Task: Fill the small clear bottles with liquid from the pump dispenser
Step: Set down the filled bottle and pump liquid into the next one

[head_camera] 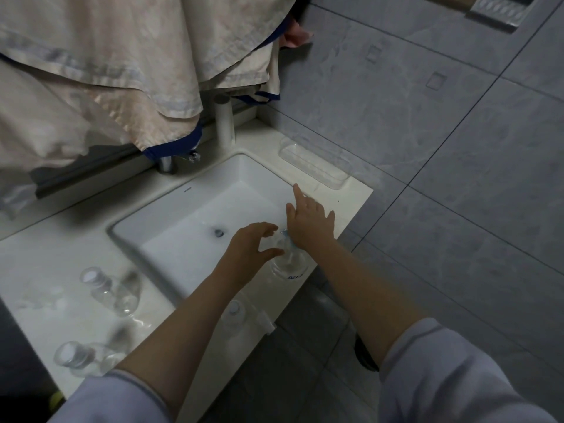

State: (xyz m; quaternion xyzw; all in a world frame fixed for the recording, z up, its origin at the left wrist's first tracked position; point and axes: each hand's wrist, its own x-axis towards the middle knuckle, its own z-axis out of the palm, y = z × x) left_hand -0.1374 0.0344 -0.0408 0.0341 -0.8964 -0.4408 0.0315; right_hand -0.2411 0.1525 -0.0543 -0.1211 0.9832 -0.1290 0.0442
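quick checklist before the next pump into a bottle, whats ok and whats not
1. Dispenser upright on the counter edge by the sink: ok.
2. Right hand on the pump head: cannot tell, fingers are spread above it.
3. Left hand steadying the dispenser: not ok, open beside it, no grip.
4. Bottle under the spout: not ok, none there.
5. Spare bottles in reach: ok, on the counter left of the sink.
6. Bottle caps off: cannot tell, blurred.

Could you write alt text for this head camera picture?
Both hands, left and right, reach over a clear pump bottle on the counter by a white sink. Small clear bottles stand at left.
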